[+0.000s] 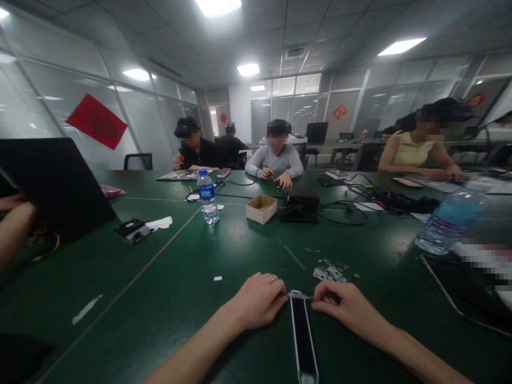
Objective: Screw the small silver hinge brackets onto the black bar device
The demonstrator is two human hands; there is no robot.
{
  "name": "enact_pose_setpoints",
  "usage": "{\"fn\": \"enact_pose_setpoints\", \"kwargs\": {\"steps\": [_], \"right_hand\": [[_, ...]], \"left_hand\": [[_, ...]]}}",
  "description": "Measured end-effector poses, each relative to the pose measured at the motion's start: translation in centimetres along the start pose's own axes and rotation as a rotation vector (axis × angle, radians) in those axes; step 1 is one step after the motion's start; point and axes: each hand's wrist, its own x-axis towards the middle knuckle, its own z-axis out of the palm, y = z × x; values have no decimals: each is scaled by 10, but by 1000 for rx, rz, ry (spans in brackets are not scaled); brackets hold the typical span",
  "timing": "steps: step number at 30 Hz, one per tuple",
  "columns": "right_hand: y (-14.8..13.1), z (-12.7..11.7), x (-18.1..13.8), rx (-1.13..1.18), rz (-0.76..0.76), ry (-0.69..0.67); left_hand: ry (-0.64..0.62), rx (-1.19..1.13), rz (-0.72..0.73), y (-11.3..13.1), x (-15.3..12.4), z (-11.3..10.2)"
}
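A long, narrow black bar with a silver metal frame lies on the green table, pointing away from me. Across its far end sits a small metal bracket. My left hand is closed, thumb and fingers pinching the bracket's left end. From the other side, my right hand pinches its right end between thumb and forefinger. The fingertips hide both ends of the bracket. Just beyond my right hand lies a pile of flat metal plates, with several small metal rings scattered by it.
A small open box and a black device stand ahead, with a water bottle to their left. At right are a large bottle and a dark tablet. A black laptop stands left. Several people sit across the table.
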Motion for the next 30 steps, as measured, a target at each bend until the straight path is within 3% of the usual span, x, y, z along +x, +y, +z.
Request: {"fn": "enact_pose_setpoints", "kwargs": {"steps": [30], "right_hand": [[4,1,1,51,-30,4]], "left_hand": [[-7,18,10,0,1,1]]}}
